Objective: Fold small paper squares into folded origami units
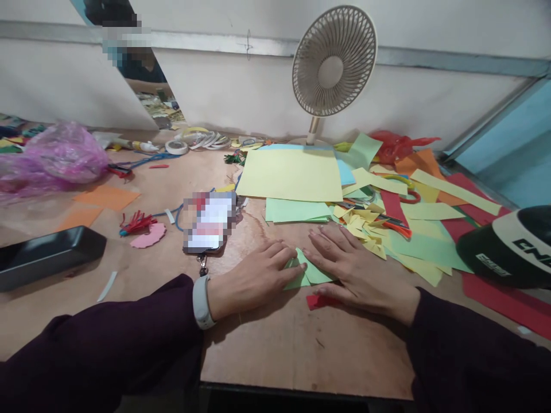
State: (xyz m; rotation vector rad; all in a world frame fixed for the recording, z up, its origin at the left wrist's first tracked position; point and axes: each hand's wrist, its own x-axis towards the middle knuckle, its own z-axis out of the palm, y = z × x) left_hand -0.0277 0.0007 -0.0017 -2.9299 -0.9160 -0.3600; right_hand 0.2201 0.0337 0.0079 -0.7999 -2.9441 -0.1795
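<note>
Item, far left: pink plastic bag [64, 152] lying on the wooden table [275, 344]; black case [47, 255] sitting near the front edge. Item: pink paper flower [148, 235] resting beside a blurred card. Centre: left hand [253, 278] lying flat, fingers pressing down on the folded green paper [307, 272]; right hand [357, 267] spreading palm-down over the same paper's right side. Small red scrap [318, 301] peeking out under the right hand. Behind: yellow sheet [293, 175] and fan [333, 63] standing. Right: cut paper strips piling up; cap [512, 246] sitting at the edge.
</note>
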